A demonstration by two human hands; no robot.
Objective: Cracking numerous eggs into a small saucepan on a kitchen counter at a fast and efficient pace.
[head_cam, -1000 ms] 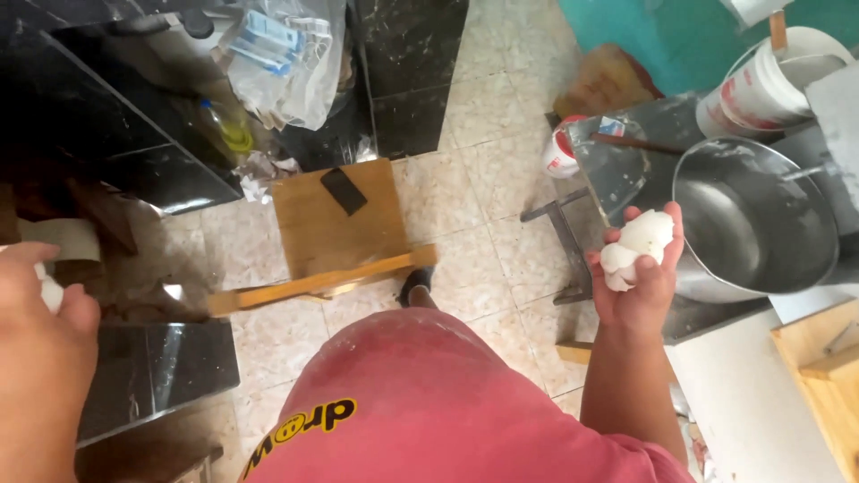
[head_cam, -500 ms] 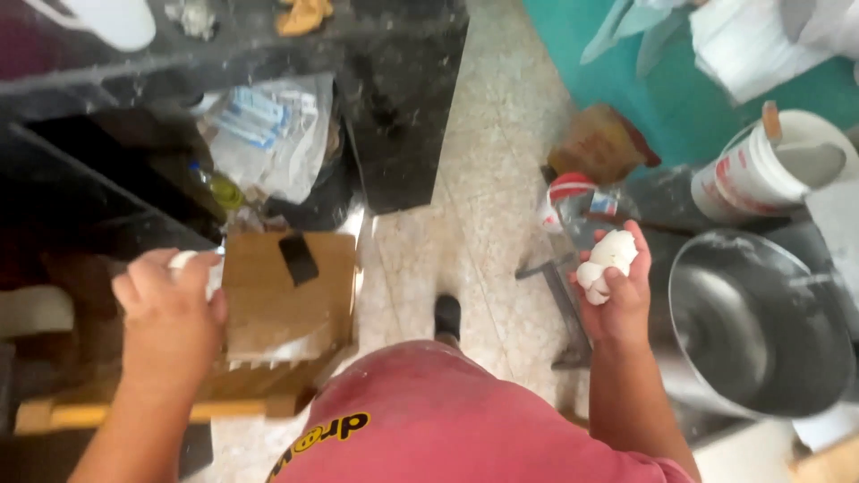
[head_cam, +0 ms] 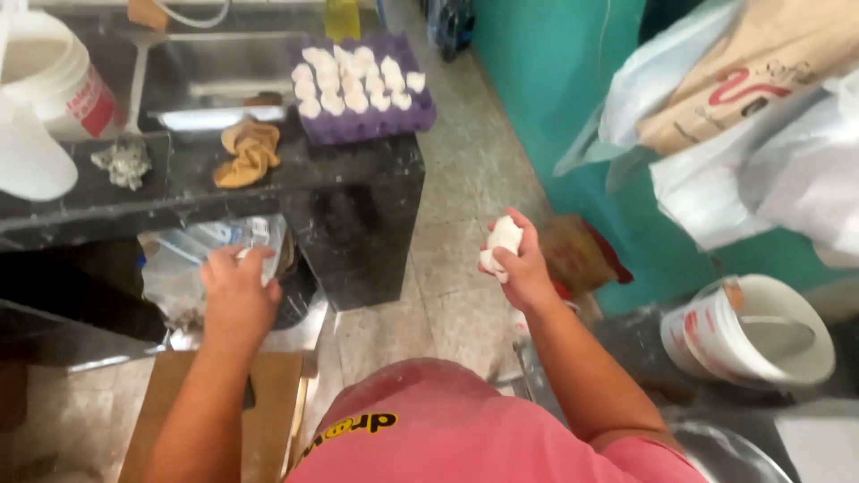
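My right hand (head_cam: pixel 523 268) is raised over the tiled floor, closed around white egg-like pieces (head_cam: pixel 501 243); I cannot tell if they are whole eggs or shells. My left hand (head_cam: pixel 237 295) is out in front of the black counter (head_cam: pixel 358 179), fingers curled on a small white piece (head_cam: pixel 243 255) that is mostly hidden. On the counter's far end lies a purple egg tray (head_cam: pixel 420 114) filled with several white eggs (head_cam: pixel 344 76). Both hands are well short of the tray.
A steel sink (head_cam: pixel 215 80) is set into the counter, with a white bucket (head_cam: pixel 54 80), a yellow cloth (head_cam: pixel 246 152) and a grey lump (head_cam: pixel 123 161) nearby. A white bucket (head_cam: pixel 707 340) stands at lower right under hanging bags (head_cam: pixel 761 134). A teal wall (head_cam: pixel 555 80) borders the narrow floor; a brown board (head_cam: pixel 268 411) lies below.
The view has swung up and forward, bringing the counter top, sink and egg tray into sight. Both hands have stayed closed on their white pieces and moved toward the counter.
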